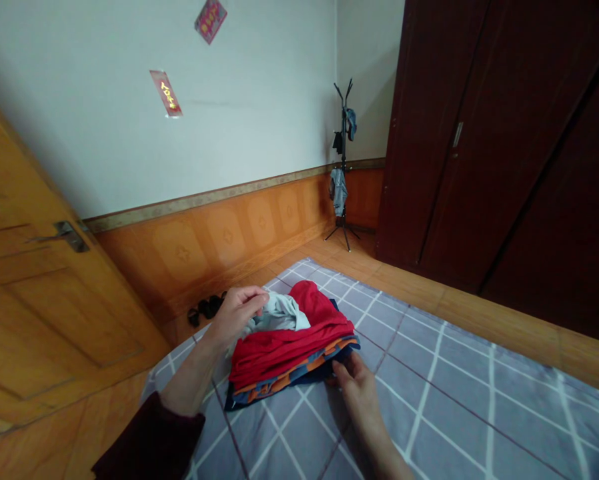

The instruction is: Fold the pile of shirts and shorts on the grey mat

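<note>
A pile of folded clothes lies on the bed. On top is a pale, light-grey garment (285,312), bunched up, and beneath it a red garment (294,343). Orange-and-blue patterned cloth (299,368) shows below the red, and a dark blue garment (309,377) is at the bottom. My left hand (239,310) is closed at the pile's far left, its fingertips pinching the pale garment. At the near right corner, my right hand (357,383) has its thumb and fingers around the edge of the dark blue garment; some fingertips are hidden.
The bed has a grey sheet with white grid lines (437,373). Dark shoes (208,307) stand on the floor past its left edge. A yellow wooden door (44,293) is at left, a coat rack (343,160) in the corner, a dark red wardrobe (439,153) at right.
</note>
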`<control>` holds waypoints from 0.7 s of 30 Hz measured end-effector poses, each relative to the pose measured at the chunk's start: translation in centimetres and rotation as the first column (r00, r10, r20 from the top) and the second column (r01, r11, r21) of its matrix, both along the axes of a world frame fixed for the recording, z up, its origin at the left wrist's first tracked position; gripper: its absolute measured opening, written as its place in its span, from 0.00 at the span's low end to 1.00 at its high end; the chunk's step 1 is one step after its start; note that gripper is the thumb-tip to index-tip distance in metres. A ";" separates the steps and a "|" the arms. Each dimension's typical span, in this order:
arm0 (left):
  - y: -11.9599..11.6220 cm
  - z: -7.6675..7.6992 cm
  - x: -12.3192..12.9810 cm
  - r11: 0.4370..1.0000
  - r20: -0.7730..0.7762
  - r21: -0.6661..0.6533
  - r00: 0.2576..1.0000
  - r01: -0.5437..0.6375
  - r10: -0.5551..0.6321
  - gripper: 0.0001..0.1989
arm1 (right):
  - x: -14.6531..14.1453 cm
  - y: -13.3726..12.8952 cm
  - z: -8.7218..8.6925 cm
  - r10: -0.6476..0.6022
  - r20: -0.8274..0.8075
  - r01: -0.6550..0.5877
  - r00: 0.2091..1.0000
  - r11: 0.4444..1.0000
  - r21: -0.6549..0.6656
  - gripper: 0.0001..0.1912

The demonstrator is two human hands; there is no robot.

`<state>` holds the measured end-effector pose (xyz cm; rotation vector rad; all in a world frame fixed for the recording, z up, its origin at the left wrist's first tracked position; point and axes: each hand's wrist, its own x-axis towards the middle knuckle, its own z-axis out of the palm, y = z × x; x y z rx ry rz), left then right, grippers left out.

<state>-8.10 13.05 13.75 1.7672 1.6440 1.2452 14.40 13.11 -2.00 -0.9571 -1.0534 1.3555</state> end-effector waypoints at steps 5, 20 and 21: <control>-0.9 1.5 1.9 0.923 -0.072 -0.289 0.956 0.253 -0.284 0.13 | -0.1 0.0 0.2 -0.018 -0.024 0.017 1.000 1.000 -0.024 0.17; -3.0 -4.4 6.3 0.898 -0.274 -0.314 0.876 0.308 -0.396 0.14 | -0.9 -1.9 2.5 0.324 -0.165 -0.340 0.932 0.937 -0.077 0.26; -3.2 -4.6 6.5 0.900 -0.314 -0.310 0.861 0.305 -0.400 0.14 | -1.0 -1.9 2.4 0.320 -0.161 -0.335 0.934 0.939 -0.080 0.26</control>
